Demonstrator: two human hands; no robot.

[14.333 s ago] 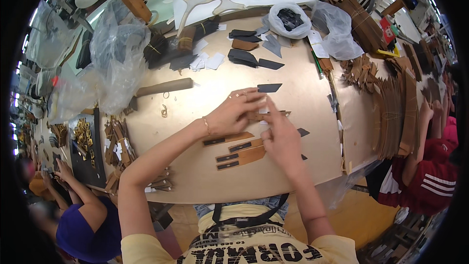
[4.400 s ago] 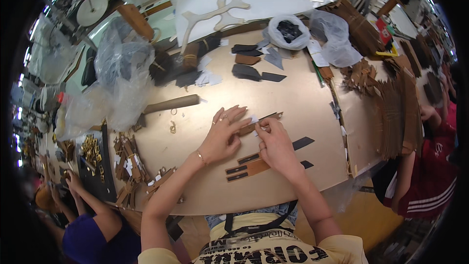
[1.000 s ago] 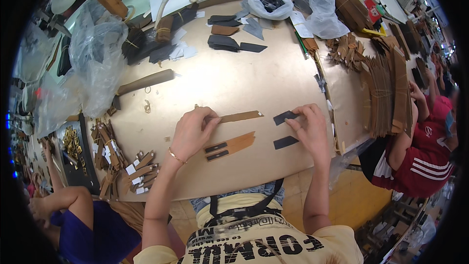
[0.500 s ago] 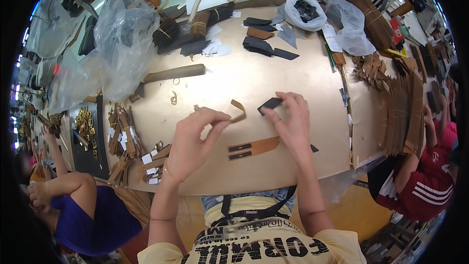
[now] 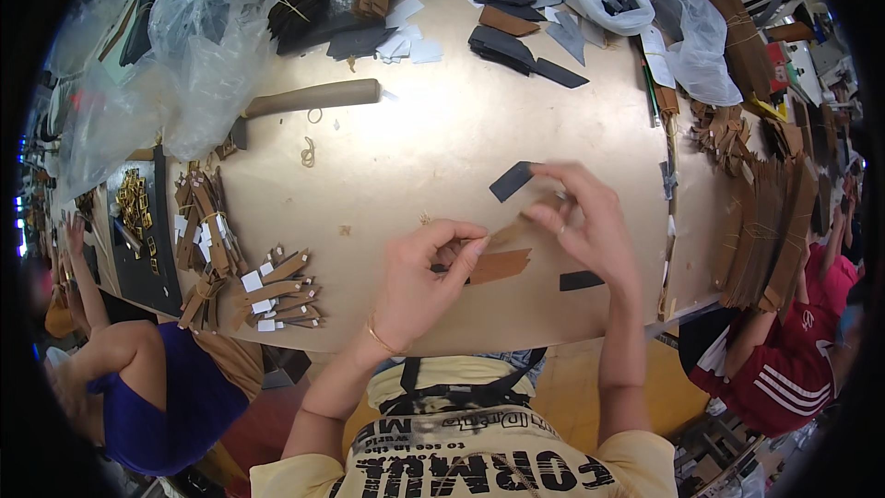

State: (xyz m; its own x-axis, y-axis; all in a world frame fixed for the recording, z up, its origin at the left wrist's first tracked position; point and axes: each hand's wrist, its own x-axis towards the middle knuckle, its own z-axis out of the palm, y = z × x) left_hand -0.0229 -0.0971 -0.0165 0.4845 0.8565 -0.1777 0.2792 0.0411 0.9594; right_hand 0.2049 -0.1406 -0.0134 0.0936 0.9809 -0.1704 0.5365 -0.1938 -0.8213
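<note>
My left hand (image 5: 426, 284) and my right hand (image 5: 590, 221) hold a thin tan leather strip (image 5: 509, 232) between them just above the table (image 5: 442, 148). The right fingertips also carry a small dark rectangular piece (image 5: 511, 181) at its upper end. A second tan strip with a dark strip (image 5: 498, 266) lies on the table under my left fingers. Another dark piece (image 5: 581, 280) lies on the table below my right hand.
Bundles of tan tagged strips (image 5: 277, 288) lie at the left. A wooden mallet (image 5: 309, 100), clear plastic bags (image 5: 198, 37) and dark cut pieces (image 5: 516, 46) sit at the back. Stacks of brown strips (image 5: 770, 221) line the right edge. One seated person (image 5: 152, 387) is left, another (image 5: 784, 350) right.
Both hands have drawn closer together over the tan strip. The dark piece in my right fingers now sits higher, and the strip is held flatter than half a second ago.
</note>
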